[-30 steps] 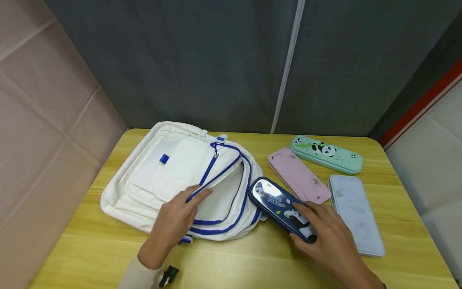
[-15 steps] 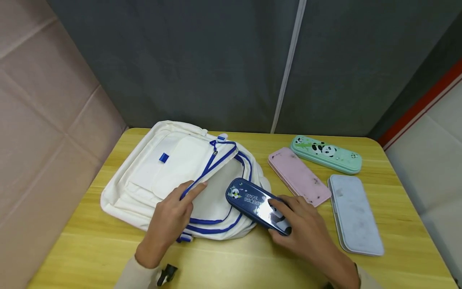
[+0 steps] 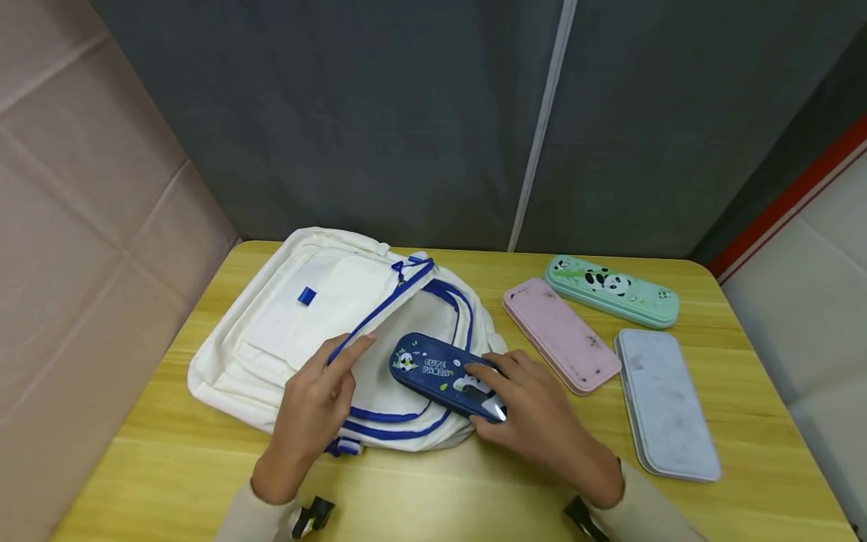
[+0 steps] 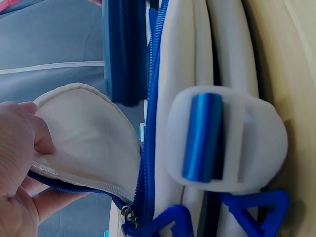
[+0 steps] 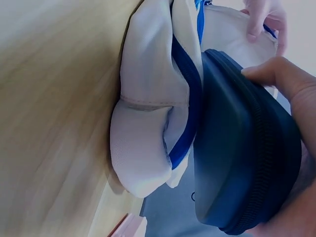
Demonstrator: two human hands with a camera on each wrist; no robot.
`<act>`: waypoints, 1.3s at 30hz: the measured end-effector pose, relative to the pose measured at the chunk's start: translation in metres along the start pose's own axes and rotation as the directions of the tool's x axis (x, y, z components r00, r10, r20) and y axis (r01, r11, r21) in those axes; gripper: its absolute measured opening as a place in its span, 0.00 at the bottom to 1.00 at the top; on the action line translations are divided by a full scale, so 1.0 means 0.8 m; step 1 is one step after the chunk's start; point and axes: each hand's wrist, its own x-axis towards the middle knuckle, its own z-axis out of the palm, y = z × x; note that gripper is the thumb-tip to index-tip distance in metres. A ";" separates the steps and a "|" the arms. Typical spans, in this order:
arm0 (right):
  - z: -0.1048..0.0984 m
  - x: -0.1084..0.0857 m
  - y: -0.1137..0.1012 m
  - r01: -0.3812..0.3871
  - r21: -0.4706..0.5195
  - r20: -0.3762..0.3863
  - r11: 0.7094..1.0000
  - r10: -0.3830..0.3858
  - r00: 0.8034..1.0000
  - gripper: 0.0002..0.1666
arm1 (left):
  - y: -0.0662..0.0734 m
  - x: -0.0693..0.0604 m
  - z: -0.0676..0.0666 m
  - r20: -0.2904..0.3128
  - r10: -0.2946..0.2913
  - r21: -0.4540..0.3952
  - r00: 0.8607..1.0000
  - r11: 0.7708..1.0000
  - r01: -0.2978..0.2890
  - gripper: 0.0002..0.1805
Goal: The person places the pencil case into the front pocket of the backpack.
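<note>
A white backpack [image 3: 325, 301] with blue zip trim lies on the table, its front pocket unzipped. My left hand [image 3: 313, 403] pinches the edge of the pocket flap and holds it lifted; in the left wrist view the thumb and fingers [image 4: 42, 133] sit on either side of that edge. A dark blue zipped pencil case [image 3: 440, 373] with a panda print is gripped near its right end by my right hand [image 3: 531, 406]. Its left end lies over the pocket opening, beside the raised flap. The right wrist view shows the case [image 5: 242, 143] close against the blue zip edge.
To the right lie a pink case [image 3: 562, 335], a mint green panda case [image 3: 612, 290] and a pale grey-blue case [image 3: 667, 403]. A dark grey curtain [image 3: 379, 128] stands behind the table [image 3: 433, 497], with pale padded panels at both sides.
My right hand has carried the dark blue pencil case leftward, from the backpack's right edge to over the pocket opening. My left hand has drawn the flap slightly further left.
</note>
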 end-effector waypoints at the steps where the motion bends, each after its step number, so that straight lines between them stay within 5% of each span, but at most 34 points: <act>1: 0.001 0.003 -0.001 0.000 0.005 0.013 1.000 0.000 1.000 0.38 | 0.000 0.000 0.000 -0.003 -0.006 -0.008 1.000 1.000 0.006 0.35; 20: 0.013 0.046 -0.018 0.058 0.019 0.129 0.998 -0.060 0.990 0.37 | 0.006 0.008 -0.005 -0.028 -0.082 -0.083 0.996 0.993 0.079 0.32; 39: 0.016 0.060 -0.025 0.069 0.067 0.206 0.995 -0.082 0.975 0.36 | 0.007 0.010 -0.004 -0.044 -0.053 -0.045 0.998 0.998 0.051 0.36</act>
